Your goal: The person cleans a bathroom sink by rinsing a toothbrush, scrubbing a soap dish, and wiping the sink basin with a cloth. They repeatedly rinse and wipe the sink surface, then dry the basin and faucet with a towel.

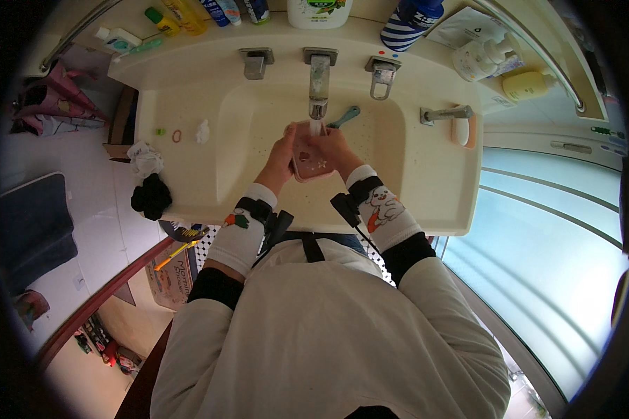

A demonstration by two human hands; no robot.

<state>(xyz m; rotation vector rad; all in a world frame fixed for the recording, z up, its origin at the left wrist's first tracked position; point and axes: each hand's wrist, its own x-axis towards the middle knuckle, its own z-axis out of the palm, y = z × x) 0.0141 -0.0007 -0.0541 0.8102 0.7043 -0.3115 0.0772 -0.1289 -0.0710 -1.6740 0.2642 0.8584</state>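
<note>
Water runs from the square metal faucet [318, 86] in the middle of the cream washbasin [236, 157]. Below it, my left hand [280, 157] grips the left edge of a pink, shallow rectangular container [310, 166], with a star-shaped mark near its lower end. My right hand [334, 147] is at the container's right side, its fingers bent over the inside under the stream; whether they hold anything there is hidden. Just beyond that hand, the blue-green handle [347, 116] of a brush or similar tool rests in the basin, its other end hidden behind the container.
Bottles, including a white one [320, 13] and a blue striped one [406, 26], line the back ledge. A soap dish [464, 131] sits at right beside a metal spout [445, 114]. A black scrunchie [152, 196] and crumpled white cloth [145, 160] lie at left.
</note>
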